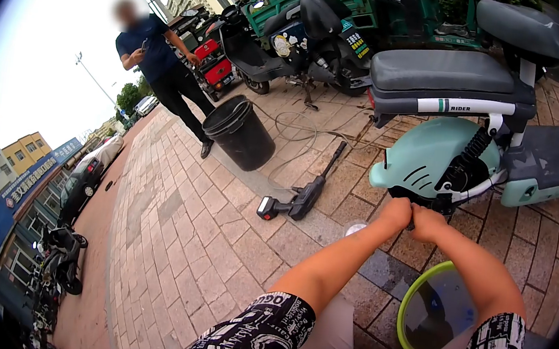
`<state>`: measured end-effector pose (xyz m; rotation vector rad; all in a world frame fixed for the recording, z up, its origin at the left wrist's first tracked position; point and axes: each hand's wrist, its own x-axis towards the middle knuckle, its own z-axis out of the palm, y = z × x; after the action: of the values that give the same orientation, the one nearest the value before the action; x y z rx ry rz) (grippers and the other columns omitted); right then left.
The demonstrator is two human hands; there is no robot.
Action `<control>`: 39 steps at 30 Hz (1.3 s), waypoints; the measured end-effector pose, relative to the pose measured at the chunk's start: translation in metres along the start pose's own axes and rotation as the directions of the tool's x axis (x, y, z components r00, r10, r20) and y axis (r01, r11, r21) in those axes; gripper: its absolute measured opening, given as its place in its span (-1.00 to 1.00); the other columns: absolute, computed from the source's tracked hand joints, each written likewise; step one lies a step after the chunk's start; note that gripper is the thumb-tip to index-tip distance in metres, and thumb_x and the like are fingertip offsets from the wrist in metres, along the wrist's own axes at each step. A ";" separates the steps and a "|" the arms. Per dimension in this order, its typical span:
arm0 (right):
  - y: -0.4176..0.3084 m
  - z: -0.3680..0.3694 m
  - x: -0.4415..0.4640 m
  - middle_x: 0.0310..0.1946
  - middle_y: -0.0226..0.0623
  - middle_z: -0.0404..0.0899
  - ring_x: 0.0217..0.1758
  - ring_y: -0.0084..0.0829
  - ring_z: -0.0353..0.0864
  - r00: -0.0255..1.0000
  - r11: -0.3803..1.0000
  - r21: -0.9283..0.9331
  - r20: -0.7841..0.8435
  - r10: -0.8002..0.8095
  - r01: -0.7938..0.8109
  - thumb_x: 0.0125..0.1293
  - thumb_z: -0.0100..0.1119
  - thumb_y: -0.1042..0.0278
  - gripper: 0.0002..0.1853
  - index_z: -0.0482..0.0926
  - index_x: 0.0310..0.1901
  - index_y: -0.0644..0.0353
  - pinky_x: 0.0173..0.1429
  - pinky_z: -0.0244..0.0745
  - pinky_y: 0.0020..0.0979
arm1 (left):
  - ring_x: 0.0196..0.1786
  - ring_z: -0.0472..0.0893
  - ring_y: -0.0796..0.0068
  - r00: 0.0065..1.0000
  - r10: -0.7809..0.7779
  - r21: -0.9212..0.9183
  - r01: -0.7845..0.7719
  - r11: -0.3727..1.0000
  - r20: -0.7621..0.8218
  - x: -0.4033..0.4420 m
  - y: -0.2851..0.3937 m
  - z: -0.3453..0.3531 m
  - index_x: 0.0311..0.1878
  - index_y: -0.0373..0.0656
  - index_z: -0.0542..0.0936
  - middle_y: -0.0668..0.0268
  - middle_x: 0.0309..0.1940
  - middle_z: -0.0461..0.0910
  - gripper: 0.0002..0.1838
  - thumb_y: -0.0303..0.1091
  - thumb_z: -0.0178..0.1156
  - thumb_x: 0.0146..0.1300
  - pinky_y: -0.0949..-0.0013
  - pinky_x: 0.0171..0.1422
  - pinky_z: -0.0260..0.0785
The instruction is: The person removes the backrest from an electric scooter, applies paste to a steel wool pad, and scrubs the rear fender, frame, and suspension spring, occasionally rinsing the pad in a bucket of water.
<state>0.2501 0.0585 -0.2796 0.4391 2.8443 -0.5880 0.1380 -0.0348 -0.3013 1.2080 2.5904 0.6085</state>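
My left hand [394, 214] and my right hand [429, 225] are closed side by side, close to the lower rear of a mint-green electric scooter [431, 153]. A small dark bit shows between them, but I cannot make out what it is. Below my right forearm stands a basin with a lime-green rim [403, 317], holding water and dark shapes or reflections. Left of my hands, a cordless pressure washer gun [305, 199] lies on the paving. Partly behind my left forearm is a small whitish round object [355, 227].
A black bucket [242, 140] stands on the brick paving, with a thin hose [298, 125] looping beside it. Beyond it stands a person [156, 52] in dark clothes. A dark scooter [293, 46] and green cargo vehicle [269, 10] are parked behind. Wet paving lies near the basin.
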 end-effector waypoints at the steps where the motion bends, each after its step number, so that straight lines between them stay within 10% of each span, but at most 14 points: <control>1: 0.000 0.000 0.000 0.22 -0.02 0.51 0.25 -0.07 0.57 1.000 1.000 -0.004 0.005 -0.001 0.001 0.11 0.32 0.27 -0.16 0.21 0.43 0.30 0.24 0.54 -0.13 | -0.07 0.64 -0.22 1.000 0.001 -0.001 -0.001 1.000 0.003 0.000 0.000 0.000 -0.27 -0.31 0.63 -0.18 -0.21 0.66 -0.70 -0.21 0.15 0.30 -0.09 0.03 0.50; 39: 0.008 0.004 0.001 0.22 -0.02 0.52 0.24 -0.11 0.58 1.000 0.999 -0.035 -0.016 -0.004 0.004 0.01 0.45 0.17 -0.03 0.19 0.45 0.32 0.23 0.56 -0.19 | -0.08 0.65 -0.22 0.999 0.043 -0.017 -0.043 0.999 -0.003 0.013 -0.011 0.012 -0.25 -0.32 0.62 -0.19 -0.23 0.66 -0.67 -0.16 0.25 0.22 -0.09 0.01 0.50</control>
<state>0.2523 0.0643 -0.2863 0.4344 2.8670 -0.5366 0.1271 -0.0278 -0.3174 1.2621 2.5620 0.6396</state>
